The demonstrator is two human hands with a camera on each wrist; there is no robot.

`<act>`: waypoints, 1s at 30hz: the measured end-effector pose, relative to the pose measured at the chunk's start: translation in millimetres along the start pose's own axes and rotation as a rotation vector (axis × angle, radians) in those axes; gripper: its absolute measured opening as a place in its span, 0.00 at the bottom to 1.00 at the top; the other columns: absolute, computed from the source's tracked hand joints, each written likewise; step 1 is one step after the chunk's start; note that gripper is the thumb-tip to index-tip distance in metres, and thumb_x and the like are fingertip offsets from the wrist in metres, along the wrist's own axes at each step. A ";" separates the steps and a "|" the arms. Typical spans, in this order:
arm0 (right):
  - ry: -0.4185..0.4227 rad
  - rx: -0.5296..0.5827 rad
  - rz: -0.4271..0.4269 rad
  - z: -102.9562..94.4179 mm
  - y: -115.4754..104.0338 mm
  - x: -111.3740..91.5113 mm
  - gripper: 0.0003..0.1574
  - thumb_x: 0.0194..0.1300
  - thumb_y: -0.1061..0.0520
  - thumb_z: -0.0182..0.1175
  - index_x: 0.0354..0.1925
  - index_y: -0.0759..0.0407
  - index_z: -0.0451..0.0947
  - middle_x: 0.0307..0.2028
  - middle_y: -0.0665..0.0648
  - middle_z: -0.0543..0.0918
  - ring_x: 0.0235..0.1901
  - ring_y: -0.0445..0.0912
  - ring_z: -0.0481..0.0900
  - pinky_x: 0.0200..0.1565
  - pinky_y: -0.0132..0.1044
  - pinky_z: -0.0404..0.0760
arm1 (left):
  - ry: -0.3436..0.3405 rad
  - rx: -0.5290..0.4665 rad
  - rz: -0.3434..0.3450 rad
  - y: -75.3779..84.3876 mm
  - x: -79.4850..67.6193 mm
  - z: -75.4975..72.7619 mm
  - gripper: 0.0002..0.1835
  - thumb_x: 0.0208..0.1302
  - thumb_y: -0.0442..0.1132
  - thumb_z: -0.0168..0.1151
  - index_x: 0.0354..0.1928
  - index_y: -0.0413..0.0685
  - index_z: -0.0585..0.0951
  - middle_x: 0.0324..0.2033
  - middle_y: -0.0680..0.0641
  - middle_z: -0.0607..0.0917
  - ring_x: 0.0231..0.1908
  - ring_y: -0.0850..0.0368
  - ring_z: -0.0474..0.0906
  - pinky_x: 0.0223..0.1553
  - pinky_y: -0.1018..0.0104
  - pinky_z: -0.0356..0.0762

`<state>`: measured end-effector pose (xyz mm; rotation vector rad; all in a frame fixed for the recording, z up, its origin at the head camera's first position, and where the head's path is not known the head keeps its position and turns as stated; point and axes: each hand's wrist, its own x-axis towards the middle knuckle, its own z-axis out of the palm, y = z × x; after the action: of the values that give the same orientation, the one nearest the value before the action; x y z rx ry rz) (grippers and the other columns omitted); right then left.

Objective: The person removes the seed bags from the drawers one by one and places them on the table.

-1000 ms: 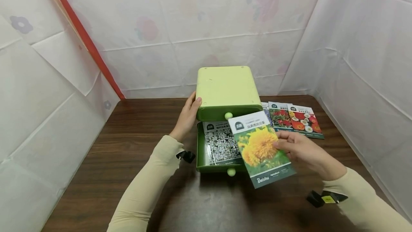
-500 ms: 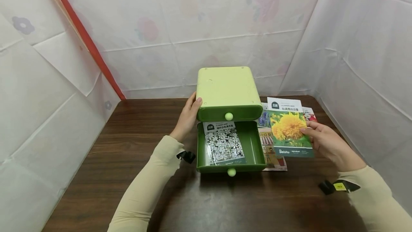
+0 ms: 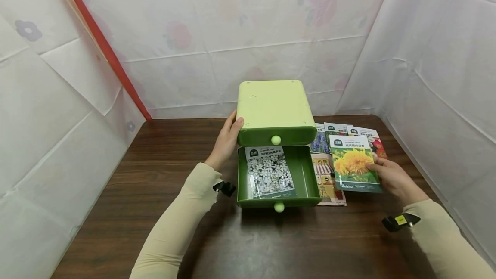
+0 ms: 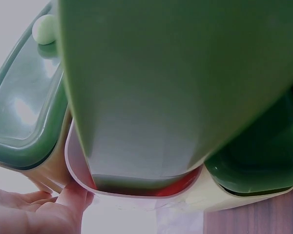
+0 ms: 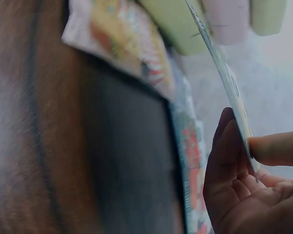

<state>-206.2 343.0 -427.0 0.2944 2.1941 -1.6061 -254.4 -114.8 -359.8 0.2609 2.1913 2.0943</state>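
My left hand (image 3: pixel 224 143) rests against the left side of a pale green drawer cabinet (image 3: pixel 273 102), thumb near the front top corner, fingers fairly straight. Below the top drawer, a dark green drawer (image 3: pixel 304 175) with a round knob (image 3: pixel 279 207) is pulled out. A seed packet with white flowers (image 3: pixel 269 173) lies in it. Thumb and fingers of my right hand (image 3: pixel 395 180) pinch the right edge of a yellow-flower seed packet (image 3: pixel 354 162), right of the cabinet. The right wrist view shows this packet (image 5: pixel 224 73) edge-on, tilted over the others.
Partly covered beneath the held packet are seed packets with purple flowers (image 3: pixel 319 143), red flowers (image 3: pixel 336 128) and red-white flowers (image 3: pixel 379 145), plus an orange illustrated packet (image 3: pixel 324 182). White patterned sheeting (image 3: pixel 217 46) encloses the dark wooden table (image 3: pixel 174 141).
My right hand has carried the yellow-flower packet from in front of the open drawer rightward, then lowered it over the other packets. The left hand has stayed at the cabinet.
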 end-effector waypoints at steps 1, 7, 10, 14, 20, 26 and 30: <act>0.005 -0.026 0.004 0.2 2.8 0.9 0.44 0.79 0.49 0.39 0.75 0.74 0.32 0.70 0.73 0.53 0.36 0.25 0.71 0.40 0.27 0.79 | 0.001 -0.001 0.002 0.0 -0.1 0.2 0.35 0.74 0.63 0.43 0.77 0.67 0.48 0.75 0.50 0.56 0.66 0.47 0.68 0.62 0.44 0.71; 0.058 -0.175 0.015 4.5 12.0 2.1 0.37 0.79 0.50 0.43 0.70 0.78 0.52 0.47 0.56 0.76 0.36 0.32 0.73 0.38 0.32 0.78 | 0.003 0.003 0.008 0.1 -0.5 0.3 0.37 0.72 0.65 0.45 0.77 0.67 0.49 0.75 0.49 0.56 0.66 0.46 0.68 0.62 0.43 0.72; 0.081 -0.253 0.012 6.5 14.5 2.7 0.35 0.78 0.51 0.45 0.67 0.79 0.58 0.51 0.65 0.75 0.38 0.36 0.72 0.40 0.33 0.74 | 0.004 -0.002 0.007 -0.3 -0.4 0.1 0.38 0.71 0.66 0.45 0.77 0.68 0.49 0.75 0.50 0.56 0.66 0.46 0.68 0.61 0.43 0.72; 0.108 -0.307 0.014 8.2 18.3 3.9 0.30 0.76 0.51 0.47 0.59 0.78 0.67 0.49 0.65 0.77 0.38 0.40 0.71 0.40 0.35 0.71 | -0.003 -0.006 0.009 -1.0 -0.3 -0.3 0.38 0.71 0.66 0.45 0.77 0.67 0.48 0.75 0.50 0.56 0.65 0.46 0.69 0.61 0.43 0.73; 0.148 -0.350 0.027 10.1 23.2 5.6 0.25 0.73 0.50 0.52 0.51 0.73 0.73 0.44 0.62 0.78 0.37 0.45 0.72 0.36 0.36 0.71 | 0.000 -0.003 0.010 -1.5 -0.7 -0.2 0.38 0.71 0.67 0.45 0.77 0.67 0.48 0.74 0.50 0.56 0.65 0.47 0.69 0.61 0.44 0.73; 0.175 -0.373 0.027 11.2 23.0 4.6 0.24 0.71 0.51 0.55 0.48 0.74 0.75 0.45 0.66 0.76 0.36 0.46 0.71 0.33 0.37 0.75 | -0.003 -0.006 0.005 -1.2 -1.1 -0.3 0.38 0.71 0.67 0.45 0.77 0.68 0.49 0.75 0.51 0.56 0.65 0.47 0.69 0.62 0.44 0.72; 0.177 -0.370 0.025 11.6 21.8 3.4 0.22 0.71 0.52 0.56 0.45 0.74 0.76 0.41 0.63 0.77 0.33 0.43 0.72 0.32 0.37 0.78 | -0.003 -0.012 0.002 -1.3 -0.9 -0.1 0.37 0.72 0.65 0.44 0.77 0.68 0.48 0.75 0.50 0.55 0.66 0.46 0.67 0.63 0.43 0.71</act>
<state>-198.3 338.7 -450.3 0.3627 2.5536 -1.1651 -253.6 -115.2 -361.1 0.2644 2.1769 2.1064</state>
